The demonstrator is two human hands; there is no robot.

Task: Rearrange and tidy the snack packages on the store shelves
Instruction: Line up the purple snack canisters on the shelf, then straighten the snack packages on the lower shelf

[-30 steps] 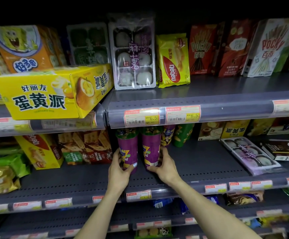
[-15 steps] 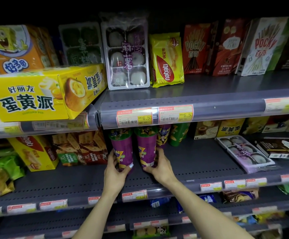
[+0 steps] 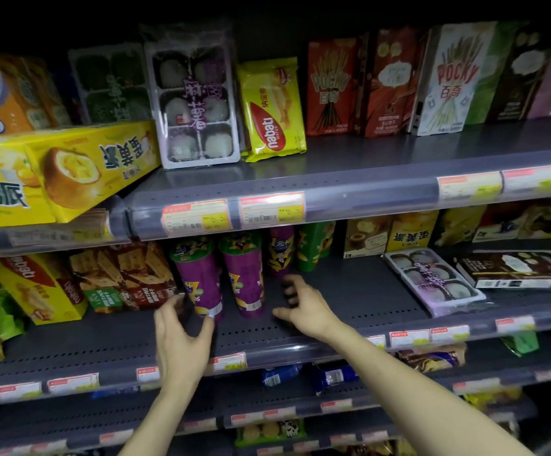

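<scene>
Since the two purple snack cups [image 3: 198,284] look light, stiff and top-heavy, a mid-body wrap is advised. Left hand [image 3: 182,330] and right hand [image 3: 303,307] are seen loosely spread, nothing gripped.

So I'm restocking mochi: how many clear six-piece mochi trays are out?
3: a purple-label tray and a green tray left of it upright on the top shelf, one mochi tray flat on the middle shelf. More may hide behind.

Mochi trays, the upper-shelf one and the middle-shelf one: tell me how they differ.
The upper-shelf mochi tray stands upright, label facing out; the middle-shelf mochi tray lies flat, angled toward the front edge. The upper one has packs on both sides; the middle one has bare shelf to its left. Both are clear six-cell trays with purple lettering.
</scene>
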